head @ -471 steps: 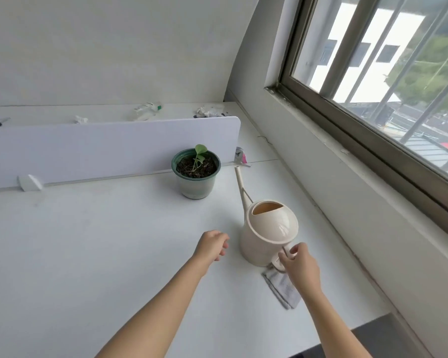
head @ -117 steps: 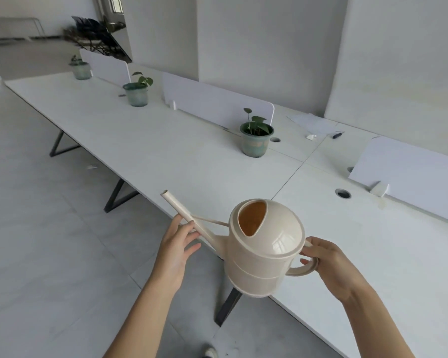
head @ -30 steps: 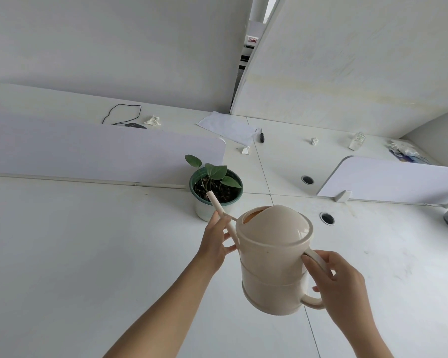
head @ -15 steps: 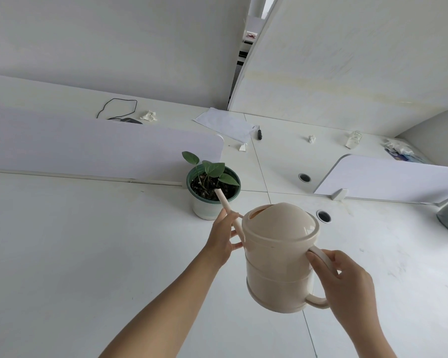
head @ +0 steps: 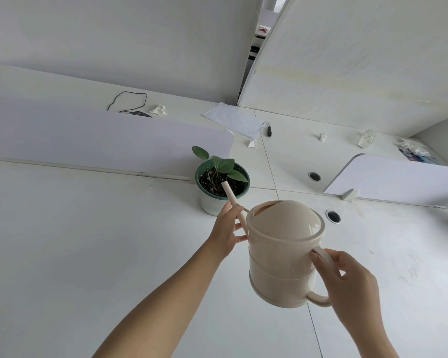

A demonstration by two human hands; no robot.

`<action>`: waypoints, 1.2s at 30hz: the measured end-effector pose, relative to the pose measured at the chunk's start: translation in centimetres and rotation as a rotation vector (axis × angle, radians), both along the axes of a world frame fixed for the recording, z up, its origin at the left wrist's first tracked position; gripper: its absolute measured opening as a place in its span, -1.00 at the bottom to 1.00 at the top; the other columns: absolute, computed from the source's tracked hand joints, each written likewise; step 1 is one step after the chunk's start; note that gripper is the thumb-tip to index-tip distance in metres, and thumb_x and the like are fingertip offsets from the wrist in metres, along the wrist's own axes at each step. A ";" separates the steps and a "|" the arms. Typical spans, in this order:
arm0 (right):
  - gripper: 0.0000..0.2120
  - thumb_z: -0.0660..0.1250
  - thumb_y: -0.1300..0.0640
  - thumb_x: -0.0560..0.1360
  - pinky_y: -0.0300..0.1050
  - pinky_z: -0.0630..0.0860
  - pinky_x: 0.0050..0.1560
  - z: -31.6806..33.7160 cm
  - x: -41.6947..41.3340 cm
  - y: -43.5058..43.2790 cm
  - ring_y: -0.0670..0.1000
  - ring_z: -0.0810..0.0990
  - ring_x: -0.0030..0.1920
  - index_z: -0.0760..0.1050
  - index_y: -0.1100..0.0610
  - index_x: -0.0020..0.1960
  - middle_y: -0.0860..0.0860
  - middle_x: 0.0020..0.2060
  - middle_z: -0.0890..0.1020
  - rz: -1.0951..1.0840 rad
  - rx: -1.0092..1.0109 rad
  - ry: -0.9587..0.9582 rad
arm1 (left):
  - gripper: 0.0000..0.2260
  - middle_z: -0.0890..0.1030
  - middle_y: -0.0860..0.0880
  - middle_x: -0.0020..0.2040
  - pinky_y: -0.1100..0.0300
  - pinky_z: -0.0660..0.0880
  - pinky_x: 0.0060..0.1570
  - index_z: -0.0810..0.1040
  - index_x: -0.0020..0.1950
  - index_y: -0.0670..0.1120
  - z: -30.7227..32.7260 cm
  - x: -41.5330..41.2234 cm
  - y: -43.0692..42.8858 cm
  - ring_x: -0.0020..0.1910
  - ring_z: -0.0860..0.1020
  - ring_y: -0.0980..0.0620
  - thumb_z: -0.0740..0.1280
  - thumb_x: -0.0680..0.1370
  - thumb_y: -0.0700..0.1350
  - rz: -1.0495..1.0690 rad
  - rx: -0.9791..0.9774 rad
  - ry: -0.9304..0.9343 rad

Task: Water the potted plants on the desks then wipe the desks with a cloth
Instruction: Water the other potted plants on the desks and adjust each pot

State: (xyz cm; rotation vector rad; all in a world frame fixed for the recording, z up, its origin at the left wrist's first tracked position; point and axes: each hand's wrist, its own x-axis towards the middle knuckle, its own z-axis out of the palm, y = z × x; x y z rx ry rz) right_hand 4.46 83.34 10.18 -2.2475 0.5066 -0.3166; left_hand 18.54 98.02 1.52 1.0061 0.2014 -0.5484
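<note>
Cream watering can tilted above white desk, right hand gripping its handle, left hand curled around the spout, spout tip over soil of green-rimmed potted plant beside white divider panel

A long white flat partition panel was seen standing upright at the left, and a second white panel with a rounded corner at the right. Behind the left panel a thin black cable was laid in a loop, with a crumpled white paper wad just beside it. A white sheet of paper was spread near the middle, with a small black pen-like object at its right end. Farther right, a smaller paper wad, a small clear bottle and a heap of clear plastic wrappers were scattered.
</note>
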 end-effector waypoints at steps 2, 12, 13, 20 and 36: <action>-0.93 0.34 0.13 0.45 -0.26 0.35 -0.29 -0.2 0.2 0.3 -0.03 0.50 -0.31 0.51 0.07 -0.21 -0.20 -0.30 0.55 0.006 0.003 0.011 | -0.91 0.41 -0.05 -0.10 0.11 0.48 -0.29 0.41 0.00 -0.06 0.0 0.1 0.5 -0.10 0.48 -0.02 0.17 0.53 -0.15 0.015 0.008 -0.006; -0.88 0.34 0.14 0.45 -0.18 0.39 -0.26 -1.3 -0.6 0.3 0.09 0.55 -0.22 0.50 0.00 -0.25 -0.19 -0.25 0.59 0.038 0.072 0.010 | -0.76 0.44 -0.09 -0.01 0.10 0.49 -0.27 0.40 0.21 -0.08 -0.2 -0.4 1.5 -0.06 0.50 -0.03 0.16 0.56 -0.11 0.043 0.047 -0.010; -0.90 0.34 0.14 0.45 -0.18 0.39 -0.26 -1.6 -0.9 0.1 0.11 0.55 -0.21 0.51 0.02 -0.24 -0.19 -0.23 0.60 0.036 0.077 0.019 | -0.72 0.44 -0.10 0.01 0.09 0.49 -0.25 0.38 0.25 -0.09 -0.3 -0.7 1.5 -0.05 0.51 -0.04 0.17 0.56 -0.10 0.042 0.054 -0.001; -0.82 0.35 0.21 0.44 -0.21 0.38 -0.23 -4.1 -3.3 -1.6 0.05 0.54 -0.18 0.50 -0.04 -0.25 -0.10 -0.22 0.62 0.020 0.123 0.060 | -0.76 0.48 -0.11 0.00 0.07 0.51 -0.10 0.41 0.21 -0.07 -1.6 -3.4 1.5 -0.06 0.54 -0.06 0.16 0.56 -0.12 0.035 0.097 0.051; -0.78 0.30 0.23 0.49 -0.12 0.45 -0.09 -11.3 -4.7 -1.7 0.06 0.52 -0.22 0.45 0.03 -0.31 0.00 -0.30 0.57 0.223 0.187 0.225 | -0.67 0.51 -0.04 0.09 -0.01 0.35 0.11 0.32 0.35 0.04 -4.1 -11.3 7.8 0.18 0.48 -0.07 0.15 0.59 -0.19 0.343 0.196 -0.030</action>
